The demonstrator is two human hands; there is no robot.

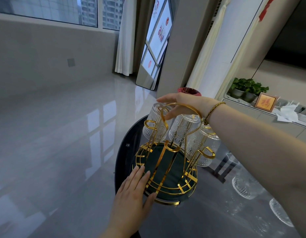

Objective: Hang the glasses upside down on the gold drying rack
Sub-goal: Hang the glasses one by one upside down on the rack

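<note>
A small framed picture (265, 102) on the sideboard at right shows one orange-red Chinese character, likely "福", though it is blurred. Red seal-like decorations mark the window panes reflected in the leaning mirror (154, 48); their characters are unreadable. A tiny white mark on the dark table rim (128, 145) cannot be read.

Gold drying rack (166, 170): far pegs taken by three inverted glasses (183, 129); near-left peg (149, 125) and near-right peg (207, 152) bare, open from the front. Tall loop handle (181, 109) blocks the centre. Left hand (131, 193) lies flat against the near-left rim; right hand (181, 104) and forearm cross above the right side. Two loose glasses (246, 186) crowd the counter (209, 220) right; front counter free.
</note>
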